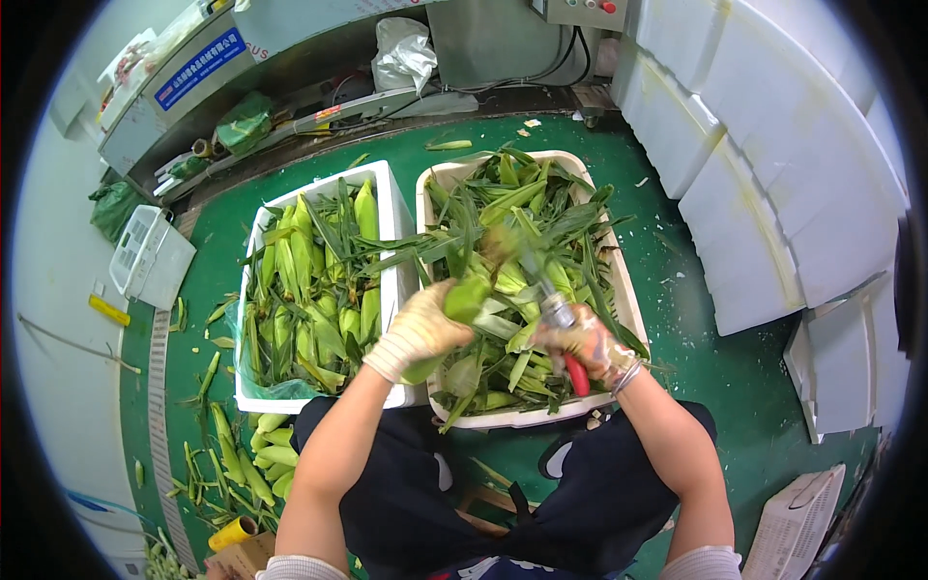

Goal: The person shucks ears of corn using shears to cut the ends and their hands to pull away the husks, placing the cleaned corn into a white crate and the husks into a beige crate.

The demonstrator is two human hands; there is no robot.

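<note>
My left hand (425,324), in a pale knit glove, is closed around an ear of corn in its green husk (468,299). The ear's upper end is smeared by motion. In my gloved right hand (588,343) is a red-handled tool (577,375), its metal part pointing up and away. Blur hides exactly what kind of tool it is. Both hands are above the near half of a cream bin (633,300) heaped with loose husks and leaves (503,377). Left of it, a white foam box (394,208) holds several unhusked ears (302,242).
More ears and stalks (275,454) lie on the green floor (710,387) by my left leg. White foam boxes (744,222) are stacked at the right. A white plastic basket (150,256) stands far left. A metal machine (290,48) runs along the back. One crate (797,522) is near right.
</note>
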